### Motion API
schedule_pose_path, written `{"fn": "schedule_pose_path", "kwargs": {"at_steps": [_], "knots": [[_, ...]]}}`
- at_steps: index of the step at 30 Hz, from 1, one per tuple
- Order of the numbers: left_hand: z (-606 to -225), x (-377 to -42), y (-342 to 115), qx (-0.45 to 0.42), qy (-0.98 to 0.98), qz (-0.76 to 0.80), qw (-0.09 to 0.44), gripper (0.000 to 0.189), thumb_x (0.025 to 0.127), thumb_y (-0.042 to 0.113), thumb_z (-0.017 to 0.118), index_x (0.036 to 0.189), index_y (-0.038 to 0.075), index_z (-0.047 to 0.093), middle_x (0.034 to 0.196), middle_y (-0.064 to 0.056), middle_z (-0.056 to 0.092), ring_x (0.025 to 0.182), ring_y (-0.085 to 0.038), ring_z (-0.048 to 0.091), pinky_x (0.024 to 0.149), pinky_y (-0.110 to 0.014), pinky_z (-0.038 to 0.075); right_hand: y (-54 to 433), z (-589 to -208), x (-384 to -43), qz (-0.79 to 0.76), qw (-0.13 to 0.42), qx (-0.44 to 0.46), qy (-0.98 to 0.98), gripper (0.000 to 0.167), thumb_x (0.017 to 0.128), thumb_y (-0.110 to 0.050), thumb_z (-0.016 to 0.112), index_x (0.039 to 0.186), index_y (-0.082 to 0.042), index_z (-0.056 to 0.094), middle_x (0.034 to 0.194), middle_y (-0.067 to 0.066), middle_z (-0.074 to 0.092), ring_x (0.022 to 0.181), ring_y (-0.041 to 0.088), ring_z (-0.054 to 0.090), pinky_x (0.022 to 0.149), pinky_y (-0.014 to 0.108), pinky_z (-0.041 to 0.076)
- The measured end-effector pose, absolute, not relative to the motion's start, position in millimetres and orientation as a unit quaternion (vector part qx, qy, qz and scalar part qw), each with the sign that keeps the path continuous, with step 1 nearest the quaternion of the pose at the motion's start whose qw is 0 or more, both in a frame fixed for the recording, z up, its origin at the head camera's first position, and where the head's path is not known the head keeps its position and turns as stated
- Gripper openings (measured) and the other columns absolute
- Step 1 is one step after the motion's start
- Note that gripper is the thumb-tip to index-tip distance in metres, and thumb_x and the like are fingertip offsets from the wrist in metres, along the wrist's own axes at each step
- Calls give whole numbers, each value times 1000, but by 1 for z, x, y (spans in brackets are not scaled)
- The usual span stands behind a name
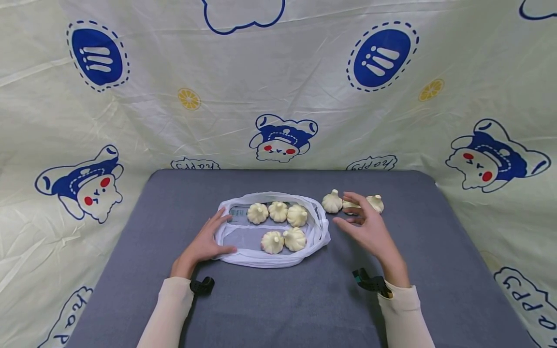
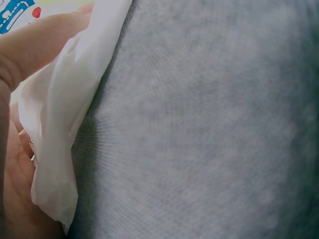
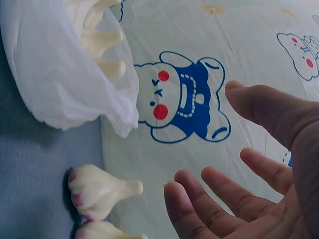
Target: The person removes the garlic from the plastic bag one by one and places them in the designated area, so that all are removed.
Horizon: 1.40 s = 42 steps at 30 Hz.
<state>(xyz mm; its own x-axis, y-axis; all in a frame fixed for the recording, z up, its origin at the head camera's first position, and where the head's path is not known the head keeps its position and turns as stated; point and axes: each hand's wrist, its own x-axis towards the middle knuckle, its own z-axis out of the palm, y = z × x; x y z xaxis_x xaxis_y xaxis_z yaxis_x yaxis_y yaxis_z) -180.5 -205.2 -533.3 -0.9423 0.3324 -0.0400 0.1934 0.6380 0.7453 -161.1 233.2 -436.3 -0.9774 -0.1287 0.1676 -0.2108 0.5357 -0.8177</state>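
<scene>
A white plastic bag [image 1: 319, 237] lies with its mouth spread wide and its rim rolled down. Several garlic bulbs [image 1: 272, 242] sit inside in two rows. My left hand [image 1: 208, 238] holds the bag's left end, thumb at the front rim and fingers at the back; in the left wrist view the plastic [image 2: 55, 129] runs between thumb and fingers. To the bag's right, my right hand [image 1: 365, 227] hovers with fingers spread and nothing in them. Beside its fingers are a garlic bulb [image 1: 332, 201] on the left, another partly hidden behind them, and a third [image 1: 375, 203] on the right.
The grey cloth-covered table [image 1: 278, 309] carries the bag and bulbs. A pale printed curtain [image 1: 278, 72] hangs behind the far edge and along both sides. Each wrist wears a black camera mount, such as the right one [image 1: 370, 282].
</scene>
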Motion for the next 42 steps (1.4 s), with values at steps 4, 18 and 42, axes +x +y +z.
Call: {"fn": "schedule_pose_path", "kwargs": {"at_steps": [4,18,42], "knots": [[-533,-180,-205,148,901,398,84,94,78,37,87,155,7,44,173,-13,14,158,-43,12,127,-63,6,225,-435,-163,478,34,106,-871,73,92,-20,79,154,-10,42,155,14,48,128,36,60,96,39,57],[-534,-180,-205,151,900,400,80,93,77,36,88,154,6,45,173,-14,15,158,-44,13,127,-64,7,199,-436,-170,474,-9,145,-868,72,91,-25,80,153,-12,44,153,16,49,131,41,57,100,58,54],[-535,-180,-204,149,903,397,75,93,76,36,89,153,8,46,173,-13,17,157,-47,12,127,-65,7,149,-448,-176,443,-111,260,-851,74,92,-21,79,154,-8,43,156,17,46,132,43,56,106,58,51]]}}
